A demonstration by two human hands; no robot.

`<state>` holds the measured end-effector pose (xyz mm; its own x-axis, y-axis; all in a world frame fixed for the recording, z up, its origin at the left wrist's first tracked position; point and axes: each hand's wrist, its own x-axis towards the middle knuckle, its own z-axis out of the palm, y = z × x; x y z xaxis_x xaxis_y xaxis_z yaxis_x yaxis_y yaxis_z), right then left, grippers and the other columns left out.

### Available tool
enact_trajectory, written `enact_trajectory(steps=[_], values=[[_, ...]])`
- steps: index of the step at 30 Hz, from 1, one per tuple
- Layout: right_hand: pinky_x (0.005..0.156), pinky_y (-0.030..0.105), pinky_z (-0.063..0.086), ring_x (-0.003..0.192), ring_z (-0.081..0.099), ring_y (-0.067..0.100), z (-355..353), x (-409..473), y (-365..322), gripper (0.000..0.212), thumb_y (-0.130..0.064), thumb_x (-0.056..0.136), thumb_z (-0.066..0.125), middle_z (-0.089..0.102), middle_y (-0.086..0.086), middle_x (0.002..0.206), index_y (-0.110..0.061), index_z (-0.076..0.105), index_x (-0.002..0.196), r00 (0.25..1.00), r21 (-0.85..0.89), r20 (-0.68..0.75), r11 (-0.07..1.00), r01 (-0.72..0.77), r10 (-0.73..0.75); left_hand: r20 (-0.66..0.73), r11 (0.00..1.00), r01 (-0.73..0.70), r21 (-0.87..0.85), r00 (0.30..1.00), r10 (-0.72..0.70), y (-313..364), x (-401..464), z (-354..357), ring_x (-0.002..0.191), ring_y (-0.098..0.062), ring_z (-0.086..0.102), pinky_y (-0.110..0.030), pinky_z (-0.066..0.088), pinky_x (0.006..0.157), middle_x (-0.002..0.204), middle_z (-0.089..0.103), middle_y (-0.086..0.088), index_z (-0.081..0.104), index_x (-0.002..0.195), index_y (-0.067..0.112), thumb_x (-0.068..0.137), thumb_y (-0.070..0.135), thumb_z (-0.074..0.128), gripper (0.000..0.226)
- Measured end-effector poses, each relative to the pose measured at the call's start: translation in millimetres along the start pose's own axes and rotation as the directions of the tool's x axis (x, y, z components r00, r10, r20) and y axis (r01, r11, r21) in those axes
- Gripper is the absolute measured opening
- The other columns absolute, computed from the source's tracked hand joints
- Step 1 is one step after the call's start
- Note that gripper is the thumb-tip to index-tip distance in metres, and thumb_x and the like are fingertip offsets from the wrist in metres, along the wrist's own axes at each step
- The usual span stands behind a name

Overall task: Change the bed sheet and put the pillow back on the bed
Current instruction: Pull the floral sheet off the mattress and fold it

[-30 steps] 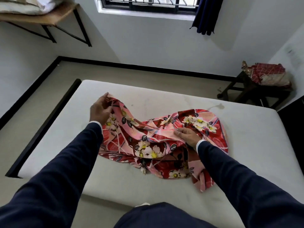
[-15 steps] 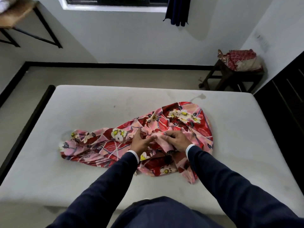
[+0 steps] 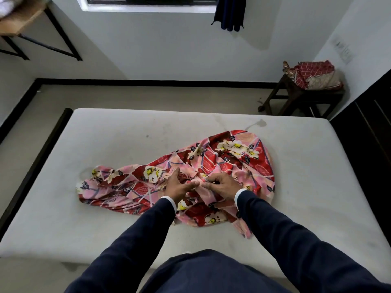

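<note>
A bunched red and pink floral bed sheet [image 3: 232,157] lies in the middle of the bare white mattress [image 3: 127,134]. My left hand [image 3: 178,186] rests on the sheet's centre with its fingers spread. My right hand [image 3: 221,186] is just to its right, pinching a fold of the sheet between thumb and fingers. The two hands almost touch. A pillow [image 3: 317,76] in a red checked and beige cover sits on a dark wooden stool [image 3: 281,96] at the back right.
A black bed frame edge [image 3: 36,163] runs along the mattress's left side. A wooden wall shelf [image 3: 21,20] with folded white bedding hangs top left. Dark furniture [image 3: 372,134] stands against the right wall. A window and dark curtain [image 3: 229,13] are ahead.
My left hand let go of the sheet's left end, which dropped flat on the mattress, and moved right to meet my right hand at the sheet's centre. The view shifted left to right.
</note>
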<state>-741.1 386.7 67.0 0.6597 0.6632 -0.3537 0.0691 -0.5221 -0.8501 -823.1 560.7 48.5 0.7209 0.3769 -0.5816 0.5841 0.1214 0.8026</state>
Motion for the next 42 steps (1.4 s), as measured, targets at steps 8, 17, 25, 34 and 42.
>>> enact_trajectory(steps=[8, 17, 25, 34, 42], values=[[0.065, 0.023, 0.052, 0.073, 0.059, 0.003, 2, 1, 3, 0.023, -0.031, 0.096, 0.066, 0.063, -0.015, 0.074, -0.038, 0.068, 0.074, 0.997, 0.035, 0.005, 0.996, -0.08, 0.08, 0.072, 0.991, 0.024, -0.131, 0.997, -0.015, 6, -10, 6, 0.118, -0.035, 0.061, -0.049, 0.062, 0.078, 0.155, 0.038, -0.019, 0.018, 0.16, 0.018, 0.075, -0.005, 0.082, 0.109], [0.065, 0.026, 0.046, 0.081, 0.066, 0.023, -21, 10, 26, 0.024, -0.031, 0.099, 0.061, 0.073, 0.002, 0.086, -0.015, 0.077, 0.093, 0.925, -0.119, -0.264, 0.942, -0.313, 0.274, 0.034, 0.994, -0.091, 0.056, 0.995, 0.089, 15, -20, 1, 0.095, -0.019, 0.068, -0.033, 0.062, 0.061, 0.166, 0.016, -0.013, 0.012, 0.161, 0.026, 0.075, -0.009, 0.08, 0.115], [0.077, 0.027, 0.044, 0.086, 0.053, 0.011, 20, -4, 10, 0.026, -0.03, 0.099, 0.059, 0.054, -0.009, 0.091, -0.018, 0.073, 0.118, 0.978, -0.32, -0.164, 0.945, 0.067, -0.125, 0.002, 0.991, -0.13, 0.033, 0.991, 0.13, 22, -26, 16, 0.116, -0.015, 0.056, -0.018, 0.058, 0.072, 0.156, 0.033, -0.006, 0.011, 0.161, 0.02, 0.08, -0.005, 0.078, 0.108], [0.075, 0.024, 0.042, 0.086, 0.052, 0.01, 29, -7, 20, 0.029, -0.033, 0.1, 0.057, 0.051, -0.008, 0.096, -0.018, 0.069, 0.121, 0.972, -0.355, -0.174, 0.931, 0.086, -0.156, 0.042, 0.995, -0.097, -0.035, 0.994, 0.099, 18, -16, 16, 0.116, -0.03, 0.063, -0.04, 0.06, 0.087, 0.149, 0.046, -0.022, 0.016, 0.16, 0.022, 0.086, -0.015, 0.06, 0.093], [0.073, 0.032, 0.055, 0.089, 0.059, 0.016, 28, -9, 17, 0.031, -0.032, 0.098, 0.057, 0.058, -0.001, 0.105, -0.018, 0.064, 0.124, 0.946, -0.51, -0.171, 0.846, 0.155, -0.276, 0.075, 0.994, -0.036, -0.103, 0.996, 0.044, 19, -11, 21, 0.12, -0.038, 0.061, -0.029, 0.06, 0.073, 0.15, 0.044, -0.023, 0.019, 0.16, 0.025, 0.086, -0.014, 0.056, 0.091]])
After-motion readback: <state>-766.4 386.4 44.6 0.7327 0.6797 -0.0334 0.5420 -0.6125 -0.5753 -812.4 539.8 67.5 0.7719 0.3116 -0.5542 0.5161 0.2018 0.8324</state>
